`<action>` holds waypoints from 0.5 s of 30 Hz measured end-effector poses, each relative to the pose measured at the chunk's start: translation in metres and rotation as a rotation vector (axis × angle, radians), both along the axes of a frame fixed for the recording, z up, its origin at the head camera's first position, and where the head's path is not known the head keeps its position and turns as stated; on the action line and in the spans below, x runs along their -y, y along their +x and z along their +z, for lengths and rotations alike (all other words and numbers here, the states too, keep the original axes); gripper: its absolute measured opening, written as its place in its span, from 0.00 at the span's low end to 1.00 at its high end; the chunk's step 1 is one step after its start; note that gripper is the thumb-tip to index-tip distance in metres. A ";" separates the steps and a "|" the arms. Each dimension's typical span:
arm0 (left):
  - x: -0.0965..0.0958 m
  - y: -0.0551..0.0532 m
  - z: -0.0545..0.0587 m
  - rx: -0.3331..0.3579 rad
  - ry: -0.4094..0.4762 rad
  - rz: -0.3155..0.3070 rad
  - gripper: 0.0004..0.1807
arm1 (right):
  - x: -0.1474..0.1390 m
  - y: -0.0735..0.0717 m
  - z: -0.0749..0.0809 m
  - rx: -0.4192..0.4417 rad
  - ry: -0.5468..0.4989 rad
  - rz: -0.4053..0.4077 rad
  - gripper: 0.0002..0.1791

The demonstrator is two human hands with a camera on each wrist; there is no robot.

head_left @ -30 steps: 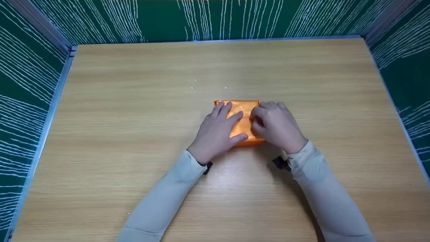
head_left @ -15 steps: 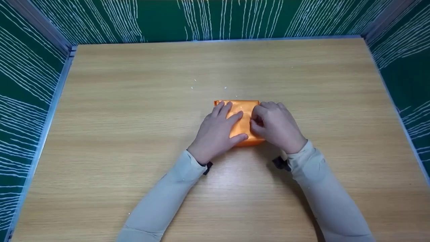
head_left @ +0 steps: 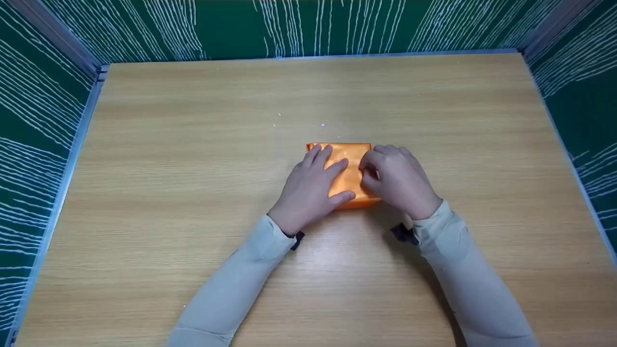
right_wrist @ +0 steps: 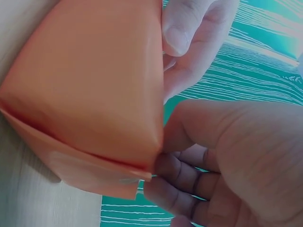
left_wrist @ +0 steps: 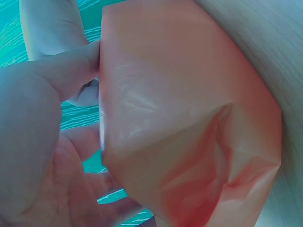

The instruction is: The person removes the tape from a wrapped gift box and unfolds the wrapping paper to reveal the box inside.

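Moved since the earlier frame: next to nothing; both our hands are keeping their places. One orange packet [head_left: 347, 179], lying on the table [head_left: 193, 120] mid-scene. Left hand [head_left: 311, 188]: spreading, pressing the packet's left part. Right hand [head_left: 397, 178]: curling, gripping its right edge. We are probably working that end; steady left pressure and a firm, even grip are serving best. End flap [right_wrist: 99, 172]: showing creases, perhaps springing back. White specks [head_left: 323, 125]: lying farther off, obstructing nothing. Our right hand is hiding the edge.
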State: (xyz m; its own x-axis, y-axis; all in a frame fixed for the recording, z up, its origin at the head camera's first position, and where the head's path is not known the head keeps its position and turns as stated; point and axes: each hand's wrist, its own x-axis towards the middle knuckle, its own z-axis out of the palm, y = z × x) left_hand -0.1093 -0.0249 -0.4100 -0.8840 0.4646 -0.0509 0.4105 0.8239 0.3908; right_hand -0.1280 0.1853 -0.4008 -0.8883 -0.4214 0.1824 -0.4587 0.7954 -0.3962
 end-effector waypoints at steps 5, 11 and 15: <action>0.000 0.000 0.000 0.001 0.002 0.001 0.39 | -0.001 0.000 0.001 -0.009 0.002 -0.002 0.04; 0.001 0.000 -0.001 -0.004 -0.002 -0.001 0.39 | -0.003 0.000 0.002 -0.021 -0.010 0.015 0.06; 0.000 0.000 0.000 0.002 0.000 0.001 0.39 | -0.005 0.000 0.003 -0.026 -0.014 0.017 0.05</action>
State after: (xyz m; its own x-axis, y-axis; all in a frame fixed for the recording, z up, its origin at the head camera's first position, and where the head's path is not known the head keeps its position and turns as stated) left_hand -0.1094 -0.0251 -0.4104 -0.8846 0.4633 -0.0525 0.4086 0.8246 0.3911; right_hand -0.1276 0.1906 -0.3980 -0.8760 -0.4335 0.2114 -0.4823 0.7817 -0.3953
